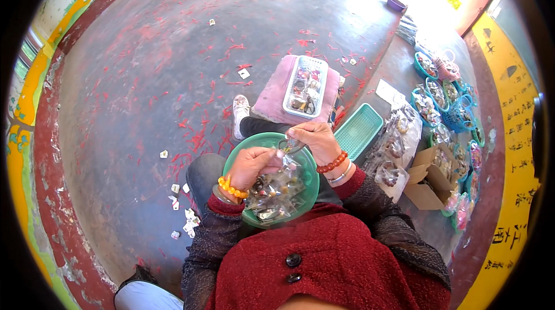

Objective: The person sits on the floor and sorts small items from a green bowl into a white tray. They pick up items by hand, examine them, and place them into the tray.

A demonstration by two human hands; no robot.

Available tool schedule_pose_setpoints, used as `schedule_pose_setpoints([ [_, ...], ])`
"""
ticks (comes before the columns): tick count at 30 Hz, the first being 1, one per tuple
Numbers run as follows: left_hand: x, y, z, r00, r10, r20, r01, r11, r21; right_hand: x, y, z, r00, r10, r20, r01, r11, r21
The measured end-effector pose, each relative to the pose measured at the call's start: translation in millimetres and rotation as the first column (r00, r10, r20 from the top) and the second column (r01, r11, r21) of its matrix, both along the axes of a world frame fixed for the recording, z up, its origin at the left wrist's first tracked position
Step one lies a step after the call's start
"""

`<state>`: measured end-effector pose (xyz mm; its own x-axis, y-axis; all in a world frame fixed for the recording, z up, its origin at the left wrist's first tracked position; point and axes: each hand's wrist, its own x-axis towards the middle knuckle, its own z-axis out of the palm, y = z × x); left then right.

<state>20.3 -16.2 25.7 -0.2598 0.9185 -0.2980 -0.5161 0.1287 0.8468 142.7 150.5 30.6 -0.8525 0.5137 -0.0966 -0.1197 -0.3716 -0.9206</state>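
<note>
My left hand (250, 168), with a yellow bead bracelet, is closed in a pinch on a small thing with a pinkish end. Just right of it and higher, my right hand (319, 143), wearing red-brown beads and a pale bangle, pinches a small item with a dark ring or loop (295, 147). The two hands nearly meet, and the items between them may be joined; they are too small to tell. Both hands are over a green plastic basin (313, 185) in my lap. Many small clear plastic packets (278, 197) lie in it, some touching my left fingers.
Ahead, a pale basket (303, 114) of small items sits on a pink-covered stool (272, 95). At right are a teal basket (358, 129), plastic bags (399, 136), a cardboard box (423, 195) and several filled baskets. Red scraps and white pieces litter the floor.
</note>
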Motion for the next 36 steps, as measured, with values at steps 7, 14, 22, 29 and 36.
schedule_pose_setpoints([
  [7,3,1,-1,0.984,0.164,0.069,-0.166,0.986,0.028,-6,2,-7,0.997,-0.074,-0.002,0.074,0.995,-0.062],
  [14,3,3,-5,0.947,0.317,0.058,-0.321,0.944,0.075,-3,-22,-21,0.997,-0.072,0.027,0.075,0.983,-0.165],
  [22,6,4,-5,0.958,0.277,-0.075,-0.277,0.961,0.005,-3,-31,-22,0.993,-0.111,0.035,0.115,0.981,-0.155],
  [29,8,5,-10,0.957,0.253,-0.146,-0.255,0.967,0.003,-8,-11,-35,0.972,-0.211,0.099,0.224,0.964,-0.142],
  [36,3,5,-12,0.941,0.303,-0.151,-0.301,0.953,0.034,-28,139,-80,0.91,-0.344,0.233,0.337,0.939,0.068],
])
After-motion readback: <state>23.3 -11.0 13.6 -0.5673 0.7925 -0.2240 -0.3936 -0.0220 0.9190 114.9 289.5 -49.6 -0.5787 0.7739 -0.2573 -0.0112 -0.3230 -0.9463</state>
